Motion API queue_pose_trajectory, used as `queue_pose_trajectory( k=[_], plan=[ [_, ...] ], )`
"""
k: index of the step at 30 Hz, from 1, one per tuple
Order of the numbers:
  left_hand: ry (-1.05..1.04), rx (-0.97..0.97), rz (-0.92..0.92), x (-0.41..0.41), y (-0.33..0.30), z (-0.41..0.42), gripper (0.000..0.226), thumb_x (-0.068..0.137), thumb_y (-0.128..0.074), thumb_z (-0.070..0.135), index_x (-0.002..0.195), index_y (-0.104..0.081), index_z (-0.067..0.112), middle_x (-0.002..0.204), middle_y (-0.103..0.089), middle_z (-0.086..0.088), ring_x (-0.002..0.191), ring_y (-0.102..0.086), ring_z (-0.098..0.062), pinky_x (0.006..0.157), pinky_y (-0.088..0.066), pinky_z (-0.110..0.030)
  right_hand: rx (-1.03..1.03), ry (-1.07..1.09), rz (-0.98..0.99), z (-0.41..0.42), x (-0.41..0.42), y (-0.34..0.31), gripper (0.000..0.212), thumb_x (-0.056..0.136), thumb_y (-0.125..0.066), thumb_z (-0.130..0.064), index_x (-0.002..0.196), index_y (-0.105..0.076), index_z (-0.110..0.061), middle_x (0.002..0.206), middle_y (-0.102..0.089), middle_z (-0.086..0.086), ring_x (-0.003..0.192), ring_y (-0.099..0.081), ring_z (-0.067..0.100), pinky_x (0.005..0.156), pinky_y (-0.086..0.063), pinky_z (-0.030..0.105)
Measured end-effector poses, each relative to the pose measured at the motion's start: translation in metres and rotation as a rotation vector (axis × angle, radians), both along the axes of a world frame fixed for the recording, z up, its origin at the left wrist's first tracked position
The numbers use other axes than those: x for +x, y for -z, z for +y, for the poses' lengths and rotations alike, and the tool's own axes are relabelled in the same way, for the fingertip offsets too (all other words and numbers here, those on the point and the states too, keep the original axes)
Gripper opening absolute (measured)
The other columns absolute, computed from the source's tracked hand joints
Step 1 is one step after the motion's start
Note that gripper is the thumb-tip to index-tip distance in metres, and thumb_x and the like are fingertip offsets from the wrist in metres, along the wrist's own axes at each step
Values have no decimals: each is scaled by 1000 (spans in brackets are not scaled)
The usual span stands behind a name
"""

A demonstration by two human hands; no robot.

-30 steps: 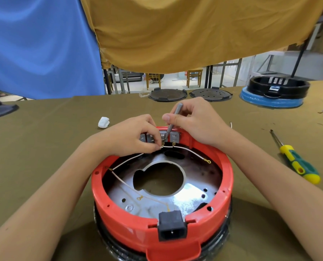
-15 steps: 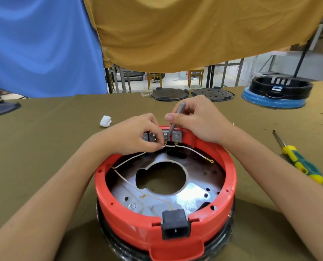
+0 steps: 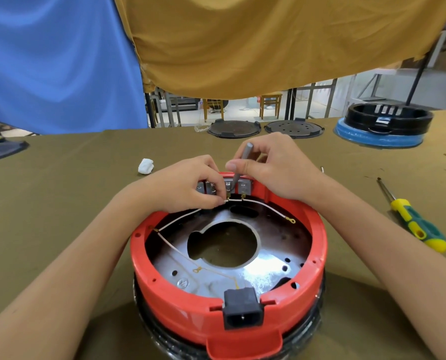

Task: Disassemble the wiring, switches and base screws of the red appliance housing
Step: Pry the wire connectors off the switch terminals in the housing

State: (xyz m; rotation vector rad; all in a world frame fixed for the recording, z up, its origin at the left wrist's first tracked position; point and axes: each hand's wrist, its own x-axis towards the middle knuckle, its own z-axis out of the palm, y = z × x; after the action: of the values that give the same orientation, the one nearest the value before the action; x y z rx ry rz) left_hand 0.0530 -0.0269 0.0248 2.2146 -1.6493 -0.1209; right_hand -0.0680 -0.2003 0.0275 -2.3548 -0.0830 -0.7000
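1. Red housing [image 3: 242, 326] sits near front edge of tabletop [image 3: 60, 203], centre; open side up, black socket [image 3: 243, 311] on its near wall.
2. L hand [image 3: 188, 188] at housing's far rim, fingertips pinching white wire [image 3: 180, 219] by the switch terminals [image 3: 228, 185].
3. R hand [image 3: 273, 168] curled round thin grey tool [image 3: 242, 162], tip down at the terminals.
4. Yellow-green screwdriver [image 3: 419, 228] lies toward right edge, untouched.
5. White wad [image 3: 146, 166] behind housing, left of the hands.
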Motion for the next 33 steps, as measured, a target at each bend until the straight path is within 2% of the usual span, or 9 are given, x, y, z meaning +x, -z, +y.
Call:
queue_pose_trajectory(
  k=[3,7,9,13,17,22,26,30,33],
  plan=[
    [-2,0,-8,0,0,0,5,83,-73,34,83,-73,39,103,-51,15,99,-52,4,87,-35,-10,93,26,34,-2,3,-1,21,88,-75,-31,77,-74,-13,68,-65,19,57,-45,12,59,-38,31],
    [-9,2,-11,-1,0,0,5,83,-73,34,83,-73,39,102,-51,17,99,-52,5,88,-36,-11,145,43,54,-2,6,0,24,90,-74,-30,75,-72,-11,59,-60,7,53,-44,8,56,-38,25],
    [-9,5,-8,-1,0,0,5,83,-73,35,82,-73,40,102,-51,18,98,-52,6,88,-37,-12,164,43,30,-3,5,2,24,90,-74,-30,74,-71,-12,65,-65,14,55,-46,8,59,-39,27],
    [0,15,-10,-3,-3,1,10,84,-73,35,82,-71,45,104,-52,17,98,-52,8,86,-36,-9,146,47,-84,-4,1,3,27,91,-71,-31,77,-71,-9,74,-70,18,63,-59,26,62,-47,36],
    [-23,55,-30,-4,-8,5,9,85,-73,36,82,-70,44,107,-54,17,99,-54,6,94,-40,-21,338,-6,-99,-14,-2,0,32,95,-67,-24,85,-68,6,68,-70,4,61,-64,8,57,-54,26],
    [-124,131,-116,-2,-21,16,6,82,-72,45,77,-70,43,110,-55,14,101,-55,-1,96,-41,-29,357,-18,-110,-14,-5,-1,32,95,-68,-21,83,-67,8,70,-69,10,63,-65,12,66,-57,37],
    [-87,-29,-99,-7,-19,12,6,80,-76,39,79,-71,35,118,-51,11,109,-54,-4,100,-40,-29,235,-32,-130,-6,-3,4,29,92,-72,-25,78,-69,0,75,-67,27,66,-61,35,71,-54,50],
    [-56,25,-94,-8,-11,7,8,83,-76,33,89,-71,35,121,-50,10,110,-53,-5,103,-39,-30,78,-13,-95,-2,-4,6,20,88,-76,-30,75,-75,-15,69,-70,8,56,-51,5,56,-43,25],
    [-56,70,-68,-7,-9,6,10,86,-73,33,91,-71,42,118,-54,14,107,-55,-6,102,-40,-34,39,-24,-69,-2,-6,4,14,87,-77,-29,78,-77,-18,70,-73,-4,59,-59,2,60,-44,18]
  ],
)
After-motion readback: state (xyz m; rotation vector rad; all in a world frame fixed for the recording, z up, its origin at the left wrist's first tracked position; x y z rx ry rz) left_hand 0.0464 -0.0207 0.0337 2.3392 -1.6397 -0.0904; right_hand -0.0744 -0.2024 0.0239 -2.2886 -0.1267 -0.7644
